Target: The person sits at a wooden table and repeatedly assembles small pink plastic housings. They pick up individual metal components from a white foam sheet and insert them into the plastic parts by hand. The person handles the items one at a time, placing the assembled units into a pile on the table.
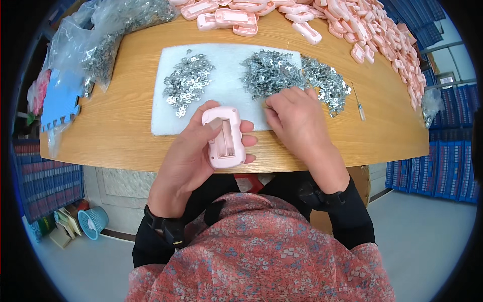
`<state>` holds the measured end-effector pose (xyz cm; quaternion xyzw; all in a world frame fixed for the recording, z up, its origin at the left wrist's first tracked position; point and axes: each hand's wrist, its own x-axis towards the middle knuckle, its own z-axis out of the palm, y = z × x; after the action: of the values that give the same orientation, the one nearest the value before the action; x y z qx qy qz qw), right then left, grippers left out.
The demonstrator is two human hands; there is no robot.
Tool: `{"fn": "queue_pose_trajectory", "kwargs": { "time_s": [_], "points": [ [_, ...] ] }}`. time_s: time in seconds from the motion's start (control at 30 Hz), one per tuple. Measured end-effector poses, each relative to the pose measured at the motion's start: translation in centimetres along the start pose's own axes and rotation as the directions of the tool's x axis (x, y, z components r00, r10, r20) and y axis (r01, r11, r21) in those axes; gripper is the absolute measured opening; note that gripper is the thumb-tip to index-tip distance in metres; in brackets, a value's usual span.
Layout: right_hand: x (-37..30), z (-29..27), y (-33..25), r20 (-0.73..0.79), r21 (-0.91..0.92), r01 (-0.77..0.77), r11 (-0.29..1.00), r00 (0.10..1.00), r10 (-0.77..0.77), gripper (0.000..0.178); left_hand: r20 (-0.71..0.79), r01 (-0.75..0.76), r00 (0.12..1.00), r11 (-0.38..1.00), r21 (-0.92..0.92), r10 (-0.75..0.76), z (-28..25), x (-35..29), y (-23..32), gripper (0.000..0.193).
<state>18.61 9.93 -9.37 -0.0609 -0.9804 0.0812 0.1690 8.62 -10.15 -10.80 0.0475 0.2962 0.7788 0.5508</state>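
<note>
A: Your left hand (193, 146) is wrapped around a pink plastic housing (224, 137), thumb laid across its upper face, fingers curled round the far side. Open cavity faces up at you. The housing sits right at the near table edge, partly over the white foam pad (221, 93).

B: And the right?

A: Your right hand (297, 121) is just beside the left one, to its right, palm down, fingertips pinched together on the pad at the near edge of the middle heap of metal clips (271, 73). Can't tell whether you actually have a clip between the fingers, they hide it.

B: What's around them?

A: Beyond your left hand, a smaller, flatter pile of metal parts (187, 83) on the same pad. Beyond and right of your right hand, a third clip heap (329, 85) spilling off the pad onto the wooden table (126, 121). Further right of that hand, a thin screwdriver-like tool (358, 103) lies alone on the wood.

B: Farther out?

A: Far edge, beyond both hands and curving round to your right: a long stack of more pink housings (352, 25). Far left of your left hand: clear plastic bags (95, 40) of metal parts and a blue foam tile (60, 100) at the table end. On the floor below your left elbow, a small blue basket (93, 221).
</note>
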Motion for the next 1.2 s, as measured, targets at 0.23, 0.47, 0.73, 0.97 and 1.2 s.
{"fn": "queue_pose_trajectory", "kwargs": {
  "time_s": [0.23, 0.47, 0.73, 0.97, 1.2],
  "points": [
    [0.5, -0.4, -0.8, 0.045, 0.071, 0.091, 0.993, 0.995, -0.094, 0.007, 0.077, 0.014, 0.997, 0.994, -0.108, -0.006, -1.1, 0.7, -0.4, 0.061],
    [0.0, 0.0, 1.0, 0.014, 0.203, -0.011, 0.979, 1.000, 0.008, 0.010, 0.105, 0.013, 0.994, 0.996, -0.091, -0.004, -2.1, 0.8, -0.3, 0.060],
    [0.8, 0.1, 0.5, 0.012, 0.067, 0.062, 0.996, 0.998, -0.063, 0.009, 0.048, 0.026, 0.999, 0.998, -0.049, -0.024, -1.1, 0.6, 0.0, 0.055],
    [0.3, -1.2, -0.5, -0.110, 0.250, 0.089, 0.964, 0.992, -0.063, 0.015, -0.167, -0.079, 0.977, 0.948, 0.310, 0.135, 1.3, 1.2, -0.2, 0.054],
    [0.1, -2.2, -1.7, -0.134, 0.313, 0.118, 0.942, 0.988, -0.079, 0.016, -0.139, -0.118, 0.976, 0.944, 0.307, 0.167, 1.8, 2.1, -0.7, 0.054]
  ]
}}
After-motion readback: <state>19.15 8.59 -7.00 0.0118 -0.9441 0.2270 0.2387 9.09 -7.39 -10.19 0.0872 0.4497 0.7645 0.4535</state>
